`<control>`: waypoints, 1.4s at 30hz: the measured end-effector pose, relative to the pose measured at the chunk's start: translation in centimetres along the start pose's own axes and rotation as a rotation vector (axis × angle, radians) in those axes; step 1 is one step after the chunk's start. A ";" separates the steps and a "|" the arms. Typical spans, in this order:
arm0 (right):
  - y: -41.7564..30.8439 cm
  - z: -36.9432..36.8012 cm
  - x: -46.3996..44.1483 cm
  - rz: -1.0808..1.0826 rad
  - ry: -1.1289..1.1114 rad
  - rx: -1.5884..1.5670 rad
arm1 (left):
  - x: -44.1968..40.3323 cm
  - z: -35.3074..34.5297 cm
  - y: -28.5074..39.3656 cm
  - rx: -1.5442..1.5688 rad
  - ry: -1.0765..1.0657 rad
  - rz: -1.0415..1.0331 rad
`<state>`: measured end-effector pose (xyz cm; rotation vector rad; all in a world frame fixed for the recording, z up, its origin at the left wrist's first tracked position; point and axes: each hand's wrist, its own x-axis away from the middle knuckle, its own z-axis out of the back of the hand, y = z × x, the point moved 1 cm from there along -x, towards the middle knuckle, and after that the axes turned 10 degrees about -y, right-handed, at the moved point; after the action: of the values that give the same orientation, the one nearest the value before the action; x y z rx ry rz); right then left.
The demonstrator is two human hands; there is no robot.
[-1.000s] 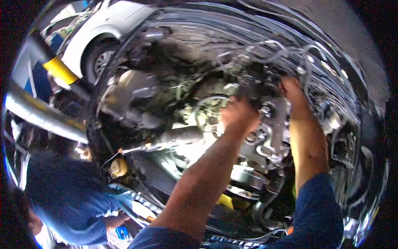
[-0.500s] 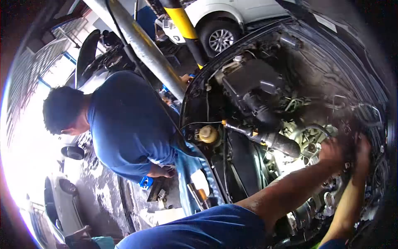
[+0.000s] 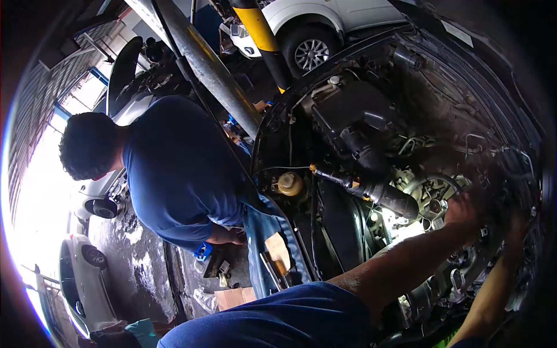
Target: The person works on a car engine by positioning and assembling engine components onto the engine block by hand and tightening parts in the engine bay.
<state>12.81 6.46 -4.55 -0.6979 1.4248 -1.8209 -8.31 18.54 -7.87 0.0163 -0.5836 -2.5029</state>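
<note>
My left hand (image 3: 460,210) reaches over the engine (image 3: 430,188) from the bottom middle, beside a curved black hose (image 3: 444,178). Its fingers look curled, and what they grip is hidden in dark shadow. My right hand (image 3: 515,225) is deep at the far right of the engine bay, dim and smeared, so its fingers cannot be made out. A bright light falls on metal parts just left of my left hand. A thick black intake hose (image 3: 397,200) runs towards that lit spot.
A black engine cover box (image 3: 354,107) and a yellowish capped reservoir (image 3: 289,184) sit in the bay. A co-worker (image 3: 180,168) in blue leans at the left. A blue cloth (image 3: 261,235) hangs over the car's edge. A yellow-black post (image 3: 255,29) and white car (image 3: 360,17) stand behind.
Both hands stay in the same part of the engine bay. My right hand has shifted slightly lower and into deeper shadow. The view has shifted a little.
</note>
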 end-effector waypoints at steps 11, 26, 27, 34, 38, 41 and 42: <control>5.3 -2.9 -8.6 -0.089 0.232 -0.413 | 2.2 7.0 0.2 0.221 -0.424 0.116; 4.2 4.8 -4.5 -0.440 0.628 -0.229 | 2.8 7.4 1.0 0.047 -0.260 0.111; 4.0 4.6 -5.0 -0.462 0.658 -0.197 | 2.7 7.2 0.8 0.047 -0.253 0.108; 2.8 -2.9 -5.2 -0.151 0.344 -0.391 | 2.9 7.4 0.9 0.068 -0.263 0.125; 5.4 -2.6 -8.1 -0.274 0.297 -0.124 | 2.7 7.1 1.0 0.088 -0.264 0.147; 2.3 -2.9 -7.3 -0.412 0.295 -0.043 | 2.8 7.5 1.4 0.059 -0.262 0.143; 1.7 -3.3 -6.6 -0.461 0.293 -0.015 | 2.8 7.4 1.4 0.041 -0.228 0.138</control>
<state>14.61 13.41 -6.91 -0.8464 1.5560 -2.3488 -10.88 19.01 -0.24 -0.2874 -0.7032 -2.3739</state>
